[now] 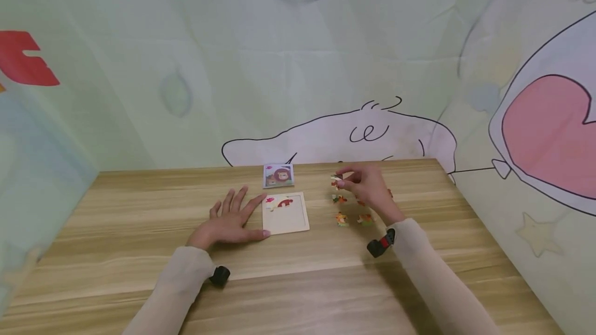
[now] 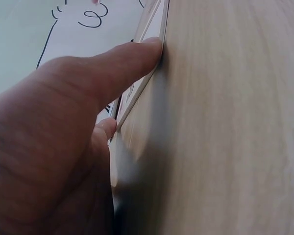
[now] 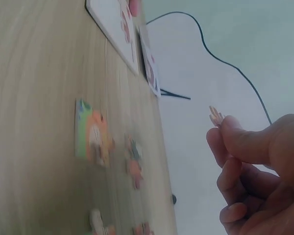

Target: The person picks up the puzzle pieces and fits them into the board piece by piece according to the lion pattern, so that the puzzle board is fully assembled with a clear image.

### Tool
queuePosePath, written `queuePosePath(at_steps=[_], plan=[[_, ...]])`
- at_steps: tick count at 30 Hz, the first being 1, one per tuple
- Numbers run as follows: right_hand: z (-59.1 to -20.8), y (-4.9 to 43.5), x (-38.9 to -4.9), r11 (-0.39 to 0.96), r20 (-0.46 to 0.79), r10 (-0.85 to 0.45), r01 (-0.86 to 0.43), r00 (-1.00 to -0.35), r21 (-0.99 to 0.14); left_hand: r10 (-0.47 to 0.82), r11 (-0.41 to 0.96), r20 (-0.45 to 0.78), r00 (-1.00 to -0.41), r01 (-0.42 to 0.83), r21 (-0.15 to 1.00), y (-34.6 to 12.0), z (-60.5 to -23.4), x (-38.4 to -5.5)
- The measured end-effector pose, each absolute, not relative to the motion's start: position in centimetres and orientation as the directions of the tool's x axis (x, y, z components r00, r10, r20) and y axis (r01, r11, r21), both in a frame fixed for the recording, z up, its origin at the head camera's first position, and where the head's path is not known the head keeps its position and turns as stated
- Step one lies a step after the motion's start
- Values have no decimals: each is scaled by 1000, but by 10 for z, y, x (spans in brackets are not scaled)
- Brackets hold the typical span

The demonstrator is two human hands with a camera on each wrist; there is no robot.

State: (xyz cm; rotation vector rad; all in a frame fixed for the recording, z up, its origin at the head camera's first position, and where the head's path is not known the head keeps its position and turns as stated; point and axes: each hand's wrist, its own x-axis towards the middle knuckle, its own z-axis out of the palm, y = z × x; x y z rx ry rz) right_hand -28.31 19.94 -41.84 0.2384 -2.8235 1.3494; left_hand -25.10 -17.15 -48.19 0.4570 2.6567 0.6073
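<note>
My right hand (image 1: pixel 370 190) pinches a small jigsaw piece (image 3: pixel 216 116) between thumb and fingertips, raised above the table in the right wrist view. Below it lie several loose pieces, among them an orange and green one (image 3: pixel 94 132). My left hand (image 1: pixel 230 224) rests spread at the left side of a square, pale puzzle tray (image 1: pixel 286 224). Its thumb (image 2: pixel 147 49) touches the tray's near corner, and the index fingertip is at the far corner. A few joined pieces (image 1: pixel 284 202), with pink and reddish brown parts, lie along the tray's upper left.
Right behind the tray lies a picture card (image 1: pixel 278 176) showing a lion. The wooden table (image 1: pixel 298 293) ends at a back wall of printed cloth (image 1: pixel 288 92). Another cloth wall with a balloon drawing (image 1: pixel 545 133) borders the right side. Each wrist carries a small black camera.
</note>
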Motion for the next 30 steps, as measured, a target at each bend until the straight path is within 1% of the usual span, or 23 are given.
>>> queuePosePath(at_steps=[3, 6, 11, 18, 30], plan=[[-420, 188, -281, 625, 48, -148, -131, -988, -770, 384, 857, -282, -879, 226, 463, -172, -484, -253], [-422, 176, -280, 632, 51, -174, -151, -983, -760, 384, 858, -274, -882, 232, 458, -173, -486, -253], [-425, 158, -279, 614, 20, -189, -134, -982, -778, 387, 855, -273, -881, 233, 463, -174, -486, -253], [-433, 144, -281, 587, 33, -226, -163, -974, -793, 384, 855, -271, -883, 229, 465, -174, -486, -252], [-437, 127, -285, 600, -50, -230, -101, -972, -793, 384, 859, -258, -886, 240, 453, -175, -489, -251]])
